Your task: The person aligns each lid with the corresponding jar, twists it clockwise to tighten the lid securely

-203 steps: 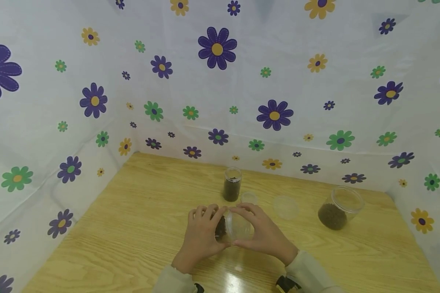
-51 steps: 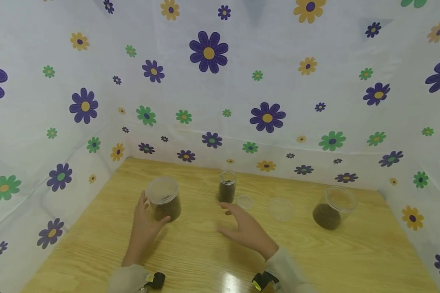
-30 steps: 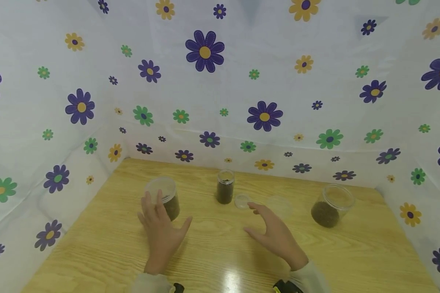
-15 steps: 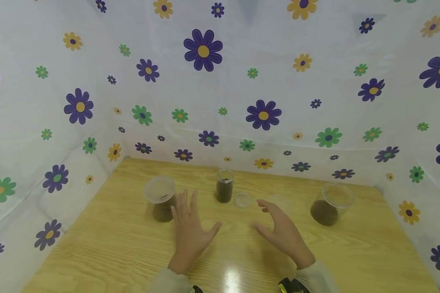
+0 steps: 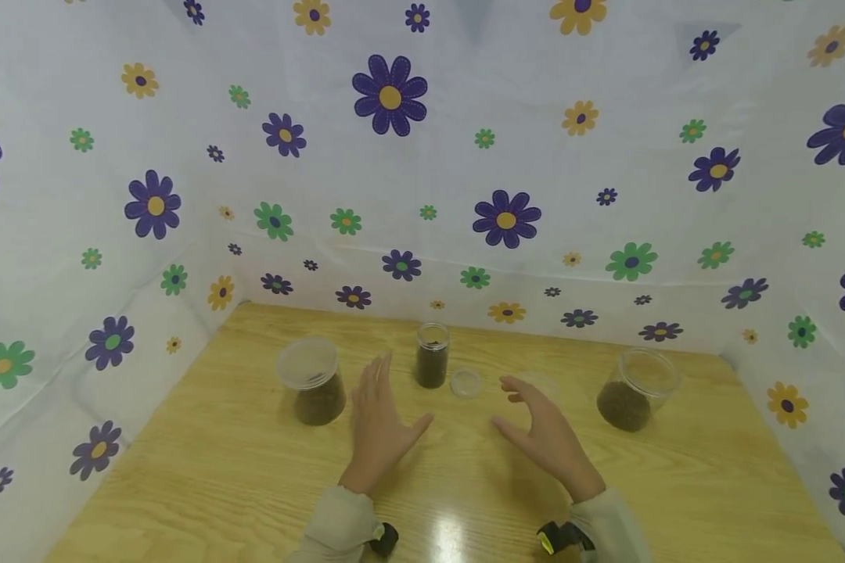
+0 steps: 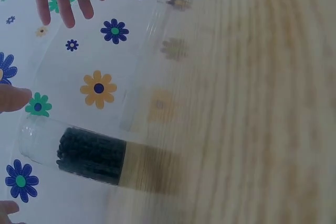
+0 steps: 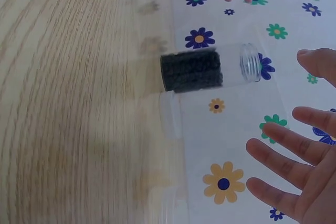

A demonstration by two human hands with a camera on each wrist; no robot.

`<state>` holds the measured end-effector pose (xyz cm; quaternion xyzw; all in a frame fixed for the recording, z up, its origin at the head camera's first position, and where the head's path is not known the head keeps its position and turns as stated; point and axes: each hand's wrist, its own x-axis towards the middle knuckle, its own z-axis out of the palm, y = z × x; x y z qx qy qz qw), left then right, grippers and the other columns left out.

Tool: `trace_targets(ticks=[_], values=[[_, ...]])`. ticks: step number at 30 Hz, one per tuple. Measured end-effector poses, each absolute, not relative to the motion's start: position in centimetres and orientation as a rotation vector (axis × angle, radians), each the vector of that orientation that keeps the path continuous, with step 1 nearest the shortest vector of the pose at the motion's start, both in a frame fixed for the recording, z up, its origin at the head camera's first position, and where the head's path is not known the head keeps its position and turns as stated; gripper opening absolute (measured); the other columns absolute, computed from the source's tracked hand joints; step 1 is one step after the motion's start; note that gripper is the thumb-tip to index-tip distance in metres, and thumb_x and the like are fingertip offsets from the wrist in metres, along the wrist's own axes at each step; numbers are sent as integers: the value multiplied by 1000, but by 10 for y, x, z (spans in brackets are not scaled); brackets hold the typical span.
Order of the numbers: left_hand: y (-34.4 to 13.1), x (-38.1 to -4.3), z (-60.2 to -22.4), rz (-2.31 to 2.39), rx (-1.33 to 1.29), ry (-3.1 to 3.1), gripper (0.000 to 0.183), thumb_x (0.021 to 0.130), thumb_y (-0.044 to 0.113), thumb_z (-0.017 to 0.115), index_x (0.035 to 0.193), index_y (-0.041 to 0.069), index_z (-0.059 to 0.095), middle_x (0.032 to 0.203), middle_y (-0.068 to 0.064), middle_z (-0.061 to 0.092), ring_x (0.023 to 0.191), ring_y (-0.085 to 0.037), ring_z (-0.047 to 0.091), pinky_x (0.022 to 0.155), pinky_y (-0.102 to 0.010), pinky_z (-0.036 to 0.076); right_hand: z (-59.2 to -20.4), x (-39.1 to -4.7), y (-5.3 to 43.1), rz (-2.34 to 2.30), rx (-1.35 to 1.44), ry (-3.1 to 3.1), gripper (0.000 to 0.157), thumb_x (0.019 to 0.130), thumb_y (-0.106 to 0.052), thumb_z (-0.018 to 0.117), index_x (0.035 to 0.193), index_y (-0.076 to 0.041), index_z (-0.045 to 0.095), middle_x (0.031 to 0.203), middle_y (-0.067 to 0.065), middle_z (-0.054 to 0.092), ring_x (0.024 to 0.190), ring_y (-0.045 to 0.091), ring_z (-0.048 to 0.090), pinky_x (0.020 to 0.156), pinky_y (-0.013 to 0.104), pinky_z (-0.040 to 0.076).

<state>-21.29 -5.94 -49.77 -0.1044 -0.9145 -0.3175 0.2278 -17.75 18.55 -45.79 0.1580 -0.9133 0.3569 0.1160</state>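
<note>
My left hand [image 5: 376,430] hovers over the table between the lidded jar [image 5: 317,395] and the narrow jar [image 5: 432,366]. Its fingers are extended, the thumb apart, and nothing is in it. The right hand [image 5: 551,432] is also raised and holds nothing, its fingers relaxed, thumb spread away. Both palms face each other across a gap. The clear narrow jar, part filled with dark grains, stands upright without a lid in the right wrist view. Beside it lies a small clear lid [image 5: 466,383]. The lidded jar at left, wider, also contains dark grains.
A wide lidless jar [image 5: 634,395] with dark grains stands at the right. A larger translucent lid [image 5: 541,385] lies beyond the right fingers, partly covered by them. Flower-patterned white sheeting [image 5: 451,164] encloses the wooden table [image 5: 253,485] at the back and sides.
Earlier, both hands held the jar and its lid at the centre; the lidded jar was then put down at left. The left hand let go and moved right; the right hand drew back rightward.
</note>
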Motion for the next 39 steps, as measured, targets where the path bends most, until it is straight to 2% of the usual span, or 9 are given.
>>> trace_targets(ticks=[8,17,24,32,39], values=[[-56,-239,-502,-1166,-273,-2566,103,70,30,82,147,6,19,146,-20,31,133,-38,34,109,-54,31,-463,-186,190,1024,456,-2675,55,86,-24,68,134,-8,47,127,11,59,109,27,60,91,47,49],[-52,-268,-502,-1591,-227,-2510,93,79,24,75,148,7,15,150,-18,27,138,-37,28,112,-52,28,-463,-193,193,1054,405,-2735,57,87,-28,67,137,-12,45,130,10,57,113,27,58,91,49,48],[-46,-289,-507,-1659,-242,-2490,87,79,24,75,146,6,22,146,-19,33,135,-36,33,110,-52,32,-464,-197,195,1056,382,-2766,58,87,-28,67,137,-11,45,129,10,57,112,27,57,91,49,48],[-39,-310,-510,-1775,-298,-2416,74,78,18,76,137,0,35,138,-22,43,124,-39,46,104,-52,39,-468,-208,192,1003,398,-2768,56,85,-27,68,135,-9,48,126,11,59,110,27,59,91,47,49],[-33,-319,-514,-1845,-319,-2418,62,78,16,76,130,3,45,132,-20,51,122,-39,49,104,-51,40,-468,-217,189,1015,400,-2804,57,86,-29,67,136,-9,47,127,12,58,112,29,58,93,47,48]])
